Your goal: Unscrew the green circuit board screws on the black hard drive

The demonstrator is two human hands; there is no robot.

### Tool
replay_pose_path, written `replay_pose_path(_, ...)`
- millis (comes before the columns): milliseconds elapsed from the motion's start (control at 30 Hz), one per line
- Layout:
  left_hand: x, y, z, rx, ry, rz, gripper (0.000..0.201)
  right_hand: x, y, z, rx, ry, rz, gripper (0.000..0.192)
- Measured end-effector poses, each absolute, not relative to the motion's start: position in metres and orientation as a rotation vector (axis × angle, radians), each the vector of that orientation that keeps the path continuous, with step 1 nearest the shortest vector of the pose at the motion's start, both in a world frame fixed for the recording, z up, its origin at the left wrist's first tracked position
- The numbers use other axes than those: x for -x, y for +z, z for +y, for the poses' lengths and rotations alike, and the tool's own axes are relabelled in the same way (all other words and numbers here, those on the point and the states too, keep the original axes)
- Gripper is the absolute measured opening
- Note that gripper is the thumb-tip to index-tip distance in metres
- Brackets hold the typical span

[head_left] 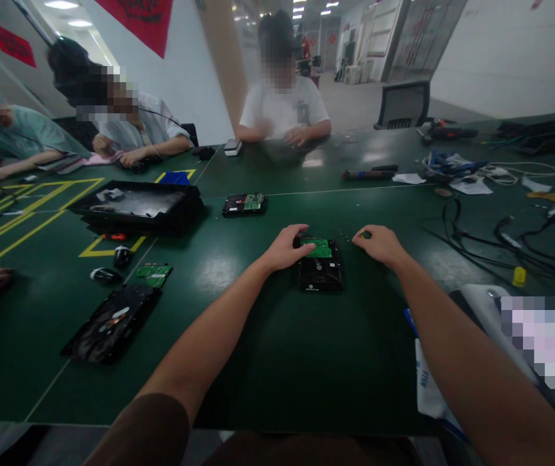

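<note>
A black hard drive (319, 275) with a green circuit board (319, 248) on its upper face lies flat in front of me. My left hand (287, 248) holds it at its far left side, the thumb resting over the board and the fingers curled at the edge. Just right of the drive, my right hand (377, 244) is closed in a pinch low over the table. Something small, dark and yellowish shows at its fingertips, too small to make out. Tiny bits, perhaps screws, lie between that hand and the drive.
On the left are an opened drive (112, 323), a loose circuit board (154, 274) and a black tray (136, 199). Another drive (244, 204) lies farther back. Cables (495, 236) and a tablet-like device (495, 304) sit at right. Several people work around the table.
</note>
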State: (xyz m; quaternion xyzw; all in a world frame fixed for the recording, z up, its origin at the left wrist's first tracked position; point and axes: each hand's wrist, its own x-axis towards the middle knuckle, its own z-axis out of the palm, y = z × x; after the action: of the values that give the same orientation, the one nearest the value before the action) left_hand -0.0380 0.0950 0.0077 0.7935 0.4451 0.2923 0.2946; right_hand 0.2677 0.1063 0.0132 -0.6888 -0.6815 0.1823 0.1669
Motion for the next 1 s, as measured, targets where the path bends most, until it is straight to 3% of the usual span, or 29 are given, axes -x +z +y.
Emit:
replay_pose_path(300,0.028,0.005,0.082,-2.224,0.814,1.286,0.05,-0.268,0.01,0.101,1.966,0.465,-1.974,0.024)
replay_pose_path(1000,0.031,0.001,0.087,-2.271,0.81,1.221,0.045,-0.267,0.005,0.099,1.912,0.438,-1.994,0.024)
